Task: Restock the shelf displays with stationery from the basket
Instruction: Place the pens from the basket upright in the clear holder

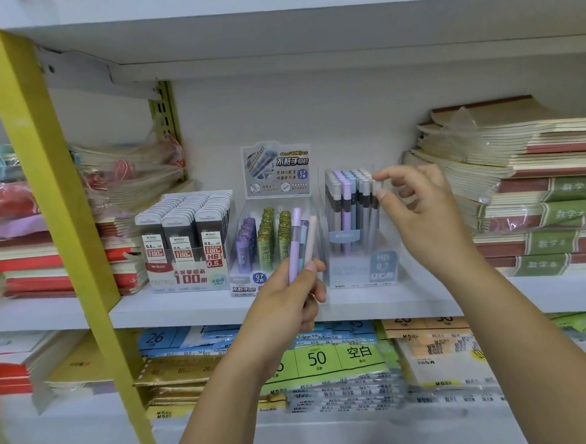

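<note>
One view only, worn on the head. Facing forward and a touch downward, square-on to the white metal shelf board (187,309). In tight, close enough to read print on the clear plastic display box of upright pastel tubes (359,269), just off centre toward three o'clock. Looking down along both forearms, rising from six o'clock to the left hand (286,301) and right hand (424,210). Cropped at nine o'clock by a slanted yellow metal upright (41,175). Wide-angle, bowing the edges.

Three tubes (294,242) are showing lilac, pale blue and pink; boxed tubes (347,211) are running grey, lilac and blue. The shelf (187,309) is gleaming white, the post (37,162) yellow, notebooks (541,213) red with green bands.
</note>
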